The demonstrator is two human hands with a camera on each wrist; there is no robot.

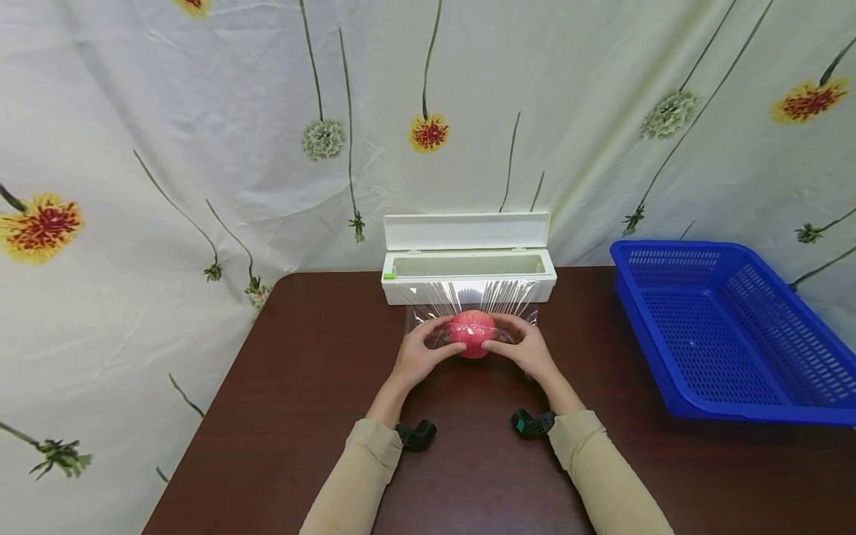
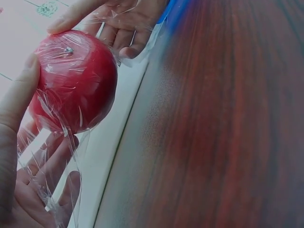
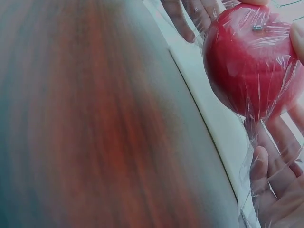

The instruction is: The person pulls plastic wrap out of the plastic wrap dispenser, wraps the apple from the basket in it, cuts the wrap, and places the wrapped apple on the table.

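Note:
A red apple (image 1: 472, 332) is held between both hands in front of a white cling film box. Clear cling film (image 1: 508, 296) lies tight and wrinkled over the apple and stretches back in creases to the box. My left hand (image 1: 420, 355) grips the apple's left side, thumb in front and fingers round behind. On the other side my right hand (image 1: 530, 351) grips it the same way. In the left wrist view, loose film (image 2: 71, 166) hangs below the apple (image 2: 78, 80) across the fingers. The right wrist view shows the stem end of the apple (image 3: 251, 61) under film.
The cling film box (image 1: 396, 294) stands at the back of the dark brown table (image 1: 321, 386), its lid (image 1: 468, 232) raised. To the right sits a blue plastic basket (image 1: 645, 338). A flowered white cloth (image 1: 254, 134) hangs behind. Each wrist wears a black band (image 1: 416, 435).

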